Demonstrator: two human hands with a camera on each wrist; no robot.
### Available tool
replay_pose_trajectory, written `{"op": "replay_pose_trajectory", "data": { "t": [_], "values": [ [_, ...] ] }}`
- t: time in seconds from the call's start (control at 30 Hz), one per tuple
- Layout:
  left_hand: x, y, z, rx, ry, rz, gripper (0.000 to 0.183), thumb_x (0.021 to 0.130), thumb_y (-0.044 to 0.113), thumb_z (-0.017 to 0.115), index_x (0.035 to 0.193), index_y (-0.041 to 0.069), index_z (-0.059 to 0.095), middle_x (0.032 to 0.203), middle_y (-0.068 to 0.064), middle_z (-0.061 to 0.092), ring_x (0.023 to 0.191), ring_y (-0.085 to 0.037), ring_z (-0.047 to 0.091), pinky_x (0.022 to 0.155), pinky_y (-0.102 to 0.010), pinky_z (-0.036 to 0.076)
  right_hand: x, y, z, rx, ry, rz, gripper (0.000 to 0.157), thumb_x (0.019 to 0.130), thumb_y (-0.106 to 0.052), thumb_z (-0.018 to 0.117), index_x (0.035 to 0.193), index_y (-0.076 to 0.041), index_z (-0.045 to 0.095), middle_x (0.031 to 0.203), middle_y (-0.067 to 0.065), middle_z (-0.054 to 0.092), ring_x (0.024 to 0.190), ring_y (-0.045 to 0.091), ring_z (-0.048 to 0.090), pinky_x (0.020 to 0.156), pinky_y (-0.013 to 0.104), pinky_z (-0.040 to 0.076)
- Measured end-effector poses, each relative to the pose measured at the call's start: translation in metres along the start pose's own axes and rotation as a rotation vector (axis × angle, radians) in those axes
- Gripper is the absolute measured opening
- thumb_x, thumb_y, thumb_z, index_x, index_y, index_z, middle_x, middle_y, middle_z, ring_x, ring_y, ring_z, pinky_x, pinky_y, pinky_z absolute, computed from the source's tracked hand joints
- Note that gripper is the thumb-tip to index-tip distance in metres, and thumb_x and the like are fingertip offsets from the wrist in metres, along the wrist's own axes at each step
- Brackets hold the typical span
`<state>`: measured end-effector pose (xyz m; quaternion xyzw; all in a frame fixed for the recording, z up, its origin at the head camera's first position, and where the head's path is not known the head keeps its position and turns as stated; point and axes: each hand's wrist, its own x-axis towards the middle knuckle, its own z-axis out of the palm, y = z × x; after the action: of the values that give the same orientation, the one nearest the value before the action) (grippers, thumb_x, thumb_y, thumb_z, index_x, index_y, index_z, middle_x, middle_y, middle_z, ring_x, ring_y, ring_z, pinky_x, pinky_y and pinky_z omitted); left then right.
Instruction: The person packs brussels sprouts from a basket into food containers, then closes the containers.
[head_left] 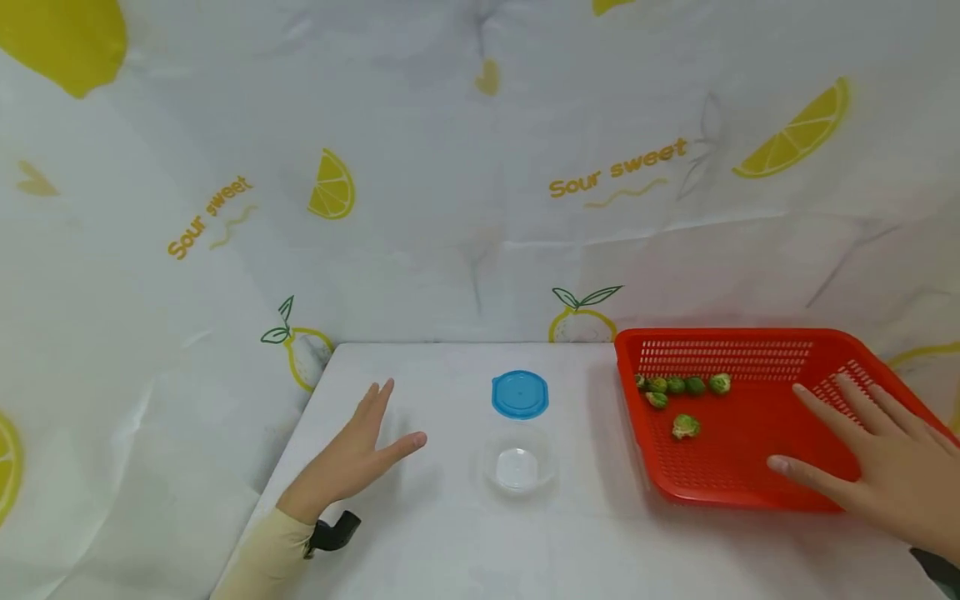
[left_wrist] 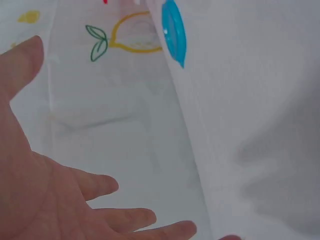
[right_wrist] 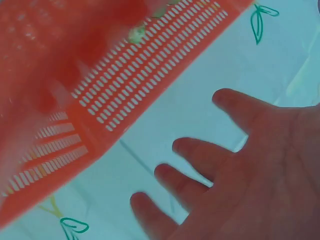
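My left hand hovers over the left part of the white table, fingers spread and nothing in them. Over the right side of a red plastic basket is my right hand, its fingers apart and holding nothing. Several Brussels sprouts lie at the left of the basket, most along its back left. A small clear round container stands between the hands, its top uncovered. Behind it a blue lid lies flat. In the left wrist view the blue lid appears beyond the spread fingers.
The white table ends at a back edge against a hanging white sheet printed with lemons and lettering. The basket's slotted walls rise around the sprouts. A dark strap circles the left wrist.
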<state>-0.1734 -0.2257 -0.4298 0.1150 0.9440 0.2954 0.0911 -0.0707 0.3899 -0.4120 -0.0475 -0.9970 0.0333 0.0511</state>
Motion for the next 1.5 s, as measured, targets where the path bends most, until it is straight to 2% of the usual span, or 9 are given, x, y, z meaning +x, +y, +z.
{"op": "replay_pose_trajectory", "data": {
  "t": [0.13,0.23,0.37,0.47,0.6,0.73,0.97,1.17,1.5],
  "values": [
    [0.021,0.015,0.020,-0.113,-0.031,0.025,0.115,0.090,0.079,0.070,0.175,0.023,0.016,0.181,-0.006,0.023,0.160,-0.033,0.043,0.126,-0.062,0.041,0.028,0.007,-0.019,0.018,-0.112,-0.090,0.119,0.090,-0.076,0.071,0.168,0.002,0.024,0.160,0.049,0.026,0.146,0.069,0.020,0.105,0.089,0.032],
    [0.035,0.026,0.034,-0.245,-0.111,0.032,0.103,0.093,0.068,0.075,0.173,0.022,0.028,0.171,-0.009,0.044,0.134,-0.029,0.069,0.107,-0.052,0.060,0.047,0.012,-0.029,0.052,-0.143,-0.155,0.111,0.092,-0.070,0.074,0.163,0.005,0.035,0.153,0.048,0.041,0.132,0.067,0.039,0.093,0.086,0.046],
    [0.050,0.031,0.049,-0.474,-0.300,0.048,0.089,0.099,0.053,0.076,0.169,0.016,0.036,0.148,-0.013,0.062,0.112,-0.025,0.077,0.091,-0.040,0.067,0.068,0.014,-0.038,0.096,-0.137,-0.204,0.090,0.097,-0.060,0.075,0.152,0.007,0.051,0.142,0.044,0.056,0.116,0.057,0.059,0.087,0.076,0.057],
    [0.059,0.029,0.059,-0.605,-0.423,0.050,0.079,0.102,0.044,0.074,0.167,0.013,0.040,0.136,-0.017,0.065,0.104,-0.026,0.078,0.089,-0.040,0.068,0.084,0.015,-0.040,0.129,-0.176,-0.195,0.083,0.099,-0.056,0.074,0.149,0.007,0.056,0.138,0.042,0.060,0.112,0.053,0.062,0.083,0.072,0.059],
    [0.069,0.024,0.068,-0.724,-0.510,0.053,0.064,0.106,0.037,0.069,0.161,0.011,0.049,0.137,-0.019,0.065,0.102,-0.026,0.077,0.089,-0.043,0.068,0.105,0.019,-0.035,0.197,-0.236,-0.167,0.077,0.102,-0.050,0.072,0.146,0.011,0.057,0.137,0.041,0.062,0.115,0.057,0.061,0.085,0.071,0.058],
    [0.077,0.017,0.077,-0.814,-0.573,0.052,0.055,0.109,0.033,0.065,0.156,0.009,0.053,0.140,-0.019,0.066,0.102,-0.025,0.077,0.090,-0.043,0.068,0.124,0.030,-0.026,0.288,-0.298,-0.128,0.072,0.106,-0.045,0.068,0.144,0.016,0.057,0.134,0.039,0.065,0.110,0.050,0.069,0.087,0.066,0.061],
    [0.083,0.008,0.088,-0.910,-0.612,0.058,0.054,0.108,0.028,0.065,0.154,0.003,0.051,0.123,-0.012,0.069,0.094,-0.019,0.076,0.086,-0.039,0.069,0.143,0.046,-0.002,0.446,-0.476,-0.113,0.063,0.110,-0.035,0.063,0.144,0.017,0.056,0.131,0.032,0.072,0.113,0.041,0.074,0.093,0.052,0.066],
    [0.085,0.005,0.092,-0.968,-0.606,0.025,0.050,0.108,0.025,0.067,0.151,0.002,0.053,0.103,-0.002,0.067,0.087,-0.017,0.075,0.087,-0.034,0.068,0.155,0.046,0.017,0.519,-0.559,-0.093,0.060,0.111,-0.032,0.061,0.144,0.018,0.056,0.133,0.032,0.071,0.117,0.042,0.074,0.098,0.054,0.064],
    [0.087,0.002,0.092,-1.009,-0.616,0.027,0.048,0.104,0.021,0.070,0.142,-0.004,0.056,0.098,0.000,0.069,0.084,-0.016,0.078,0.082,-0.030,0.068,0.163,0.036,0.025,0.618,-0.629,0.001,0.055,0.111,-0.031,0.062,0.137,0.017,0.063,0.124,0.026,0.076,0.110,0.032,0.078,0.097,0.048,0.066]
  ]
}}
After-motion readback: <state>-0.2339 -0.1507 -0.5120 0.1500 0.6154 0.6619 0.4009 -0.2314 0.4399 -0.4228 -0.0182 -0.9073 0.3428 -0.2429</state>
